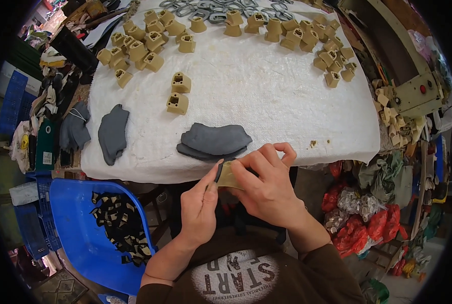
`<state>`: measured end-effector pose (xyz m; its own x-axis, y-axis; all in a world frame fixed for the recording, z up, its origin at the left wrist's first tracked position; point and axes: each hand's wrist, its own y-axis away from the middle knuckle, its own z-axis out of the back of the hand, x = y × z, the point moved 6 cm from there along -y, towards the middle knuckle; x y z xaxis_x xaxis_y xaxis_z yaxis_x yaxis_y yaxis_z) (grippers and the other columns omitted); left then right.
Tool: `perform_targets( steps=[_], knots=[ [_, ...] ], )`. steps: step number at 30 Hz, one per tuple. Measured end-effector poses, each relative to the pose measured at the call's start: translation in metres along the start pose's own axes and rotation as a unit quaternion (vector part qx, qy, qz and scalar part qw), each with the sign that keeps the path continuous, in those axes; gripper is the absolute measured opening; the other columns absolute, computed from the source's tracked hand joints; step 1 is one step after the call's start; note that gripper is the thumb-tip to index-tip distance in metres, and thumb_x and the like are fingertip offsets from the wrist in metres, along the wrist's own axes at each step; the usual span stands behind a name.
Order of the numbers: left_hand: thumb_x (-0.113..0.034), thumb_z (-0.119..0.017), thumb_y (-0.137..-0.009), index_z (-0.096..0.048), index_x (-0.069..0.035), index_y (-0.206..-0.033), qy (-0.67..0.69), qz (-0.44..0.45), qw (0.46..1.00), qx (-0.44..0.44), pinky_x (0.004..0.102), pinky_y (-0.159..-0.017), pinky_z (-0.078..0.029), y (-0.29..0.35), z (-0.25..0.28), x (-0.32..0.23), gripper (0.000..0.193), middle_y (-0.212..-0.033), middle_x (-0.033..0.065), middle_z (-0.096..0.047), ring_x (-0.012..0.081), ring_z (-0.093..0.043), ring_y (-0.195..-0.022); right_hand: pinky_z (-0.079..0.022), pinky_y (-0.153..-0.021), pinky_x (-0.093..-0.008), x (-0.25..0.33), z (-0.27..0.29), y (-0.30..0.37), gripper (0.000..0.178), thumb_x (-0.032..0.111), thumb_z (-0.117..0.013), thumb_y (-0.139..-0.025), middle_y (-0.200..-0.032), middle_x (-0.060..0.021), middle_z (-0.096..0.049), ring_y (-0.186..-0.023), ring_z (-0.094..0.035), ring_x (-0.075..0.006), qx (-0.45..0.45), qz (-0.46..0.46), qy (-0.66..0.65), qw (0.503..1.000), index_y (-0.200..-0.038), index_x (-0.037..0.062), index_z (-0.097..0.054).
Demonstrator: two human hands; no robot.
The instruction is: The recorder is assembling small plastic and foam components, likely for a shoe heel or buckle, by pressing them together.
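Note:
Close to the table's front edge, my two hands meet around a tan heel block (229, 176), which looks like a shoe heel. My right hand (270, 186) is closed on the block from the right, fingers bent over its top. On the other side my left hand (199, 210) pinches a thin dark strip (219, 172) against the block's left face. Just beyond my hands lies a small stack of dark grey curved leather-like pieces (216, 139). Two more tan blocks (177, 103) stand farther back, one behind the other.
White sheeting covers the table (266, 114). Tan blocks cluster at the back left (137, 50) and back right (332, 55); grey rings (218, 18) lie at the far edge. Another grey piece (113, 134) rests left. A blue basin (74, 223) below holds black-and-tan pieces. Red bags (355, 235) lie right.

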<state>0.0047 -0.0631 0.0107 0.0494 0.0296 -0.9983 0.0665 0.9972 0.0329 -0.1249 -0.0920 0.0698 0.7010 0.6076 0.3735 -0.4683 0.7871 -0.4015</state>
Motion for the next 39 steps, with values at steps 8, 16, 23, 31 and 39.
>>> perform_targets(
  steps=[8, 16, 23, 31, 39],
  knots=[
    [-0.008, -0.045, -0.092, -0.038, 0.008, -0.134, -0.228, -0.100, 0.968, 0.035, 0.0319, -0.084, -0.048, -0.002, -0.015, -0.016, 0.046, -0.114, 0.0237, -0.057, 0.0254, -0.062, -0.095, -0.026, -0.081, -0.0442, -0.015, -0.020, 0.011, 0.036, 0.011, -0.072, -0.060, -0.083, 0.0002, -0.048, -0.081, -0.049, -0.0199, -0.013, 0.006, -0.056, 0.998, -0.093, 0.0094, -0.058],
    [-0.035, -0.044, -0.093, -0.041, 0.002, -0.131, 0.329, 0.225, 0.890, 0.220, 0.0283, -0.074, -0.048, 0.001, -0.015, 0.027, 0.053, -0.112, 0.0102, -0.056, 0.0165, -0.057, -0.097, -0.029, -0.082, -0.0392, -0.020, -0.010, 0.014, 0.049, 0.014, -0.081, -0.055, -0.088, -0.0034, -0.055, -0.081, -0.050, -0.0224, -0.035, 0.045, -0.208, 0.976, -0.099, 0.0078, -0.059],
    [-0.023, -0.048, -0.083, -0.048, 0.000, -0.114, 0.345, 0.264, 0.875, 0.214, 0.0275, -0.065, -0.047, 0.000, -0.030, 0.029, 0.039, -0.088, 0.0063, -0.058, 0.0133, -0.058, -0.074, -0.027, -0.085, -0.0409, -0.012, -0.019, 0.016, 0.043, 0.017, -0.080, -0.061, -0.089, -0.0027, -0.052, -0.085, -0.049, -0.0217, 0.040, 0.055, -0.275, 0.959, -0.098, 0.0080, -0.060],
    [-0.021, -0.053, -0.091, -0.050, -0.001, -0.115, 0.296, 0.110, 0.948, 0.043, 0.0266, -0.074, -0.044, -0.002, -0.014, 0.028, 0.031, -0.096, 0.0050, -0.054, 0.0132, -0.052, -0.085, -0.028, -0.084, -0.0384, -0.023, -0.017, 0.015, 0.044, 0.018, -0.081, -0.060, -0.088, -0.0028, -0.053, -0.085, -0.049, -0.0210, 0.009, 0.040, -0.282, 0.958, -0.098, 0.0083, -0.060],
    [-0.016, -0.074, -0.078, -0.066, -0.002, -0.091, -0.035, -0.214, 0.976, -0.017, 0.0258, -0.058, -0.041, 0.009, 0.008, -0.001, 0.021, -0.074, 0.0047, -0.051, 0.0164, -0.049, -0.065, -0.028, -0.084, -0.0379, -0.022, -0.018, 0.015, 0.043, 0.017, -0.081, -0.059, -0.087, -0.0037, -0.052, -0.084, -0.049, -0.0217, 0.003, 0.034, -0.299, 0.954, -0.095, 0.0076, -0.058]
  ],
)
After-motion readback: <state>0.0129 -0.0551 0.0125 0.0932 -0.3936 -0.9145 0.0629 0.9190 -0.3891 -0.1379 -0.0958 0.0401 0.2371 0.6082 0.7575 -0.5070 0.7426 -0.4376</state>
